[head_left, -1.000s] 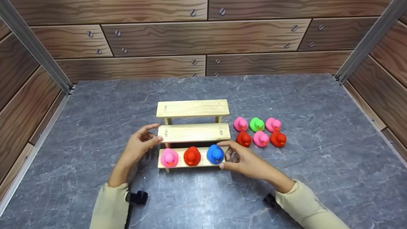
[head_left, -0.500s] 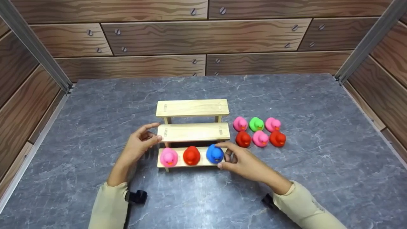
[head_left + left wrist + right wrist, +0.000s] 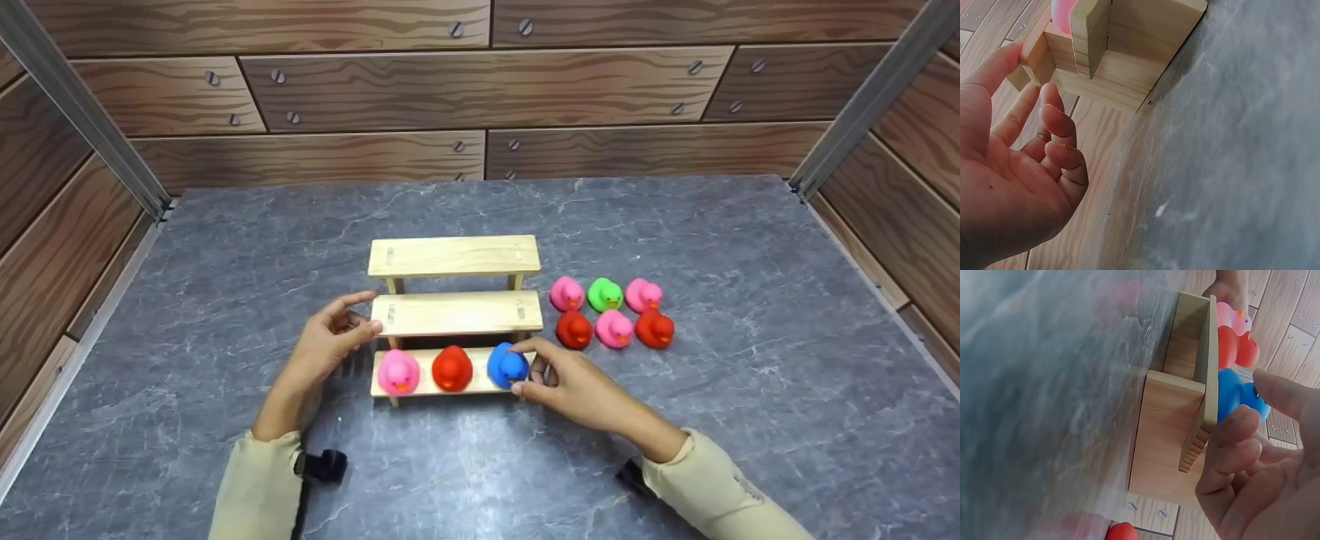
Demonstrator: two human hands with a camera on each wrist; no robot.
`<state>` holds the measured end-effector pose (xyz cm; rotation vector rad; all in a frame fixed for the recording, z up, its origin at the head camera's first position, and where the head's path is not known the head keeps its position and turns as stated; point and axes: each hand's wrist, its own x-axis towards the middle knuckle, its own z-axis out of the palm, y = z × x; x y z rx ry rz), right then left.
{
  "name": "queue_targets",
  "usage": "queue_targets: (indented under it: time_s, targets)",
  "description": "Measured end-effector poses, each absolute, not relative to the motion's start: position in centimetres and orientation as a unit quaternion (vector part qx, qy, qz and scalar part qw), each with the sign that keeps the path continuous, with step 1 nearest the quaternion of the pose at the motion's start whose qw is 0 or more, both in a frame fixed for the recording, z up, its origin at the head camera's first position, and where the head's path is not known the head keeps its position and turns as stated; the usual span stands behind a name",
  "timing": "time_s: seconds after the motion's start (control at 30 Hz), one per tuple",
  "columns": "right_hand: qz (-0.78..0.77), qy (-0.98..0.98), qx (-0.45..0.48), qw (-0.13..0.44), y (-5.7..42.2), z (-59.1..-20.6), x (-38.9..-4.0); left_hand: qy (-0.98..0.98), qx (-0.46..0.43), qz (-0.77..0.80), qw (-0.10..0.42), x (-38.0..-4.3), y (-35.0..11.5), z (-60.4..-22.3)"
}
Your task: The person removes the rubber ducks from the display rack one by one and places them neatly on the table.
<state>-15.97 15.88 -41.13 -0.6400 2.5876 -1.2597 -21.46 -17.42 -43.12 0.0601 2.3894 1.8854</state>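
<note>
A stepped wooden stand (image 3: 457, 311) with three tiers stands mid-table. My left hand (image 3: 322, 341) holds the left end of its middle tier; the left wrist view shows thumb and forefinger on opposite edges of the plank (image 3: 1036, 53), other fingers loosely curled. On the lowest tier sit a pink rubber duck (image 3: 399, 373), a red rubber duck (image 3: 452, 368) and, at the right end, a blue rubber duck (image 3: 506, 365). My right hand (image 3: 581, 386) pinches the blue duck between thumb and forefinger, seen also in the right wrist view on the duck (image 3: 1231, 395).
Right of the stand, several more ducks sit on the grey marbled table (image 3: 750, 337) in two rows, among them a green duck (image 3: 605, 293) and a red duck (image 3: 655, 328). Wood-patterned panels (image 3: 480, 86) enclose the back and sides.
My right hand has shifted very slightly left at the blue duck. The left hand, the stand and the other ducks keep their places.
</note>
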Motion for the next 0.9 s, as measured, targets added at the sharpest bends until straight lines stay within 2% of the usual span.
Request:
queue_targets:
  time_s: [0.37,0.9]
  targets:
    - [-0.434,0.871,-0.208,0.094,16.1,-40.5,-15.8,0.785,0.023,0.617,0.054,-21.4,-17.5,-43.1]
    - [-0.403,0.878,-0.229,0.116,19.5,-37.5,-15.9,0.79,0.024,0.611,0.044,-21.4,-17.5,-43.3]
